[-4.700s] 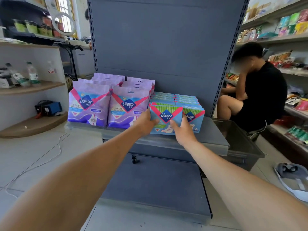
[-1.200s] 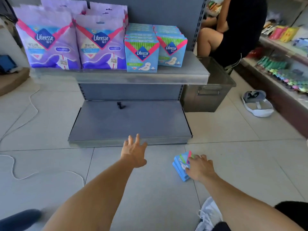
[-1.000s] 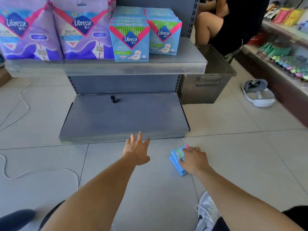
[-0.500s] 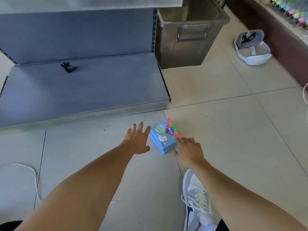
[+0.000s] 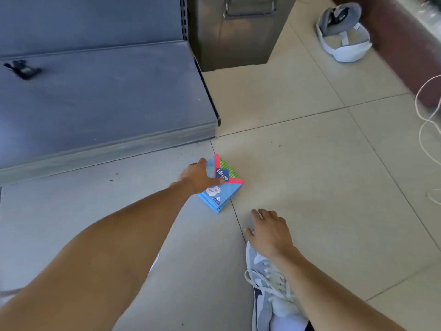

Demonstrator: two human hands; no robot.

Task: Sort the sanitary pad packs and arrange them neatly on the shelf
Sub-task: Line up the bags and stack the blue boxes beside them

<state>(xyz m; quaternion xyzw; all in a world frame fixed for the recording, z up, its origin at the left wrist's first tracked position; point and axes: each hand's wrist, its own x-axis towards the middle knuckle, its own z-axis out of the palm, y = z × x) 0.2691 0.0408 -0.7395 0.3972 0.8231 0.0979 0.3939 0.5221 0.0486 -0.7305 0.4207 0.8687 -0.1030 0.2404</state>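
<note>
A small stack of blue Libresse pad packs (image 5: 228,191) with a pink and green corner lies on the tiled floor, just in front of the shelf's grey base plate (image 5: 95,99). My left hand (image 5: 196,175) is on the stack's left side, thumb laid across the top pack and fingers curled over its far edge. My right hand (image 5: 269,231) hovers over the floor nearer to me, to the right of the stack, fingers relaxed and holding nothing. The upper shelf with the arranged packs is out of view.
A metal bin (image 5: 238,39) stands right of the shelf base. A grey and white headset-like object (image 5: 343,32) lies on the floor at the far right, beside a white cable (image 5: 427,120). My grey sneaker (image 5: 269,290) is below my right hand. A black clip (image 5: 22,69) sits on the base plate.
The view has dropped from the shelf to the floor. My left hand moved right onto the stack of blue packs and took hold of it. My right hand let go and drew back toward me.
</note>
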